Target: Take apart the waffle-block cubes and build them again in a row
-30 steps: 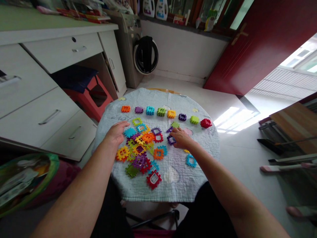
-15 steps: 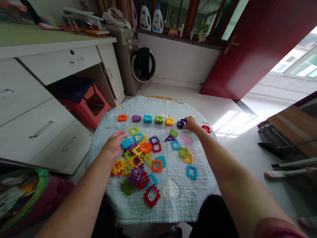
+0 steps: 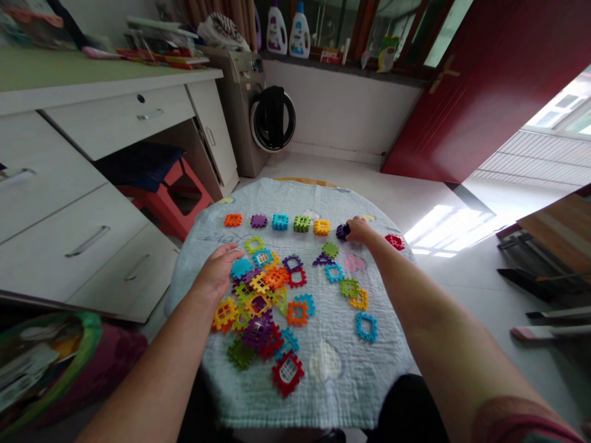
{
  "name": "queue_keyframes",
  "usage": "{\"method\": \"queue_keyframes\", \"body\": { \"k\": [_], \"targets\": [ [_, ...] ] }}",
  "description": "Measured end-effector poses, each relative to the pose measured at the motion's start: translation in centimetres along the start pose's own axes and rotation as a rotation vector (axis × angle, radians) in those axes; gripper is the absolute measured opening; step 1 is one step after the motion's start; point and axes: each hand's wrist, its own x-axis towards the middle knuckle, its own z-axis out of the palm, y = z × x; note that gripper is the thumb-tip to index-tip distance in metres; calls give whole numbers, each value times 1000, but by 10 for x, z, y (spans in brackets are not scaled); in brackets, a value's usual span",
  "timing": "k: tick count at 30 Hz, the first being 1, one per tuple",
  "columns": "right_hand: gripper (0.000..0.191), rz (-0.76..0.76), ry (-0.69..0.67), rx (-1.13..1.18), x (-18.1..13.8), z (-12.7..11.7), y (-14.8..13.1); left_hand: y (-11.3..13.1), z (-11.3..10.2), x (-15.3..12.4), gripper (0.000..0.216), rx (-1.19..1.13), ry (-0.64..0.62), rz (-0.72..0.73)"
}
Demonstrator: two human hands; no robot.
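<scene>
Tabletop point(image 3: 308, 181) is covered by a pale blue cloth point(image 3: 337, 387). A row of tile stacks is set along the far side: orange point(image 3: 233, 219), purple point(image 3: 258, 221), blue point(image 3: 280, 221), green point(image 3: 301, 223), yellow point(image 3: 322, 227), dark purple, then red point(image 3: 394, 242) past the right hand. The spot just before the red one is blocked by the right hand and forearm. A mixed pile of interlocking tiles point(image 3: 258, 301), overlapped and notch-edged, is heaped beside the left hand point(image 3: 217, 271). More loose tiles point(image 3: 349, 287) are scattered between pile and right forearm; a blue frame point(image 3: 366, 327) is left nearest the body. The area is flanked by white drawers point(image 3: 106, 240) and a pink stool point(image 3: 189, 187) at left; beyond, a washing machine point(image 3: 240, 111) is seen with its door open.

Dark purple stack point(image 3: 341, 231) is located sixth in the row, toothed, partly covered by fingers. Its right side is pinched by the right hand point(image 3: 358, 230), grip narrow. Left grip is kept loose and wide near a light-blue tile point(image 3: 241, 268); whether it is touched cannot be told.
</scene>
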Motion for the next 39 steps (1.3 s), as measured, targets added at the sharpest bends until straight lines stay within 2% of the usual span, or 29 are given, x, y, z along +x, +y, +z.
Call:
{"method": "queue_keyframes", "body": {
  "k": [11,16,18,21,26,28,32,35,39],
  "targets": [
    [46,-39,-18,-8,5,1,1,3,2,-5,44,-5,-21,-2],
    [64,11,64,60,-9,-3,-2,4,3,-4,42,19,-17,8],
    [69,9,135,118,-24,-7,-4,4,4,-5,41,29,-8,16],
    [60,-44,192,187,-58,-10,-10,4,6,-8,42,32,-29,-1],
    [42,-84,131,313,-135,-3,-21,2,9,-16,45,39,-83,-24],
    [35,-39,138,413,-165,4,-25,1,9,-18,45,54,-94,-32],
    [33,145,136,552,-213,19,-33,-2,9,-20,45,79,-121,-28],
    [25,163,54,462,-233,23,-36,-2,12,-22,45,75,-162,-25],
    [16,143,29,387,-235,23,-39,-1,16,-25,45,85,-196,-49]
  ]
}}
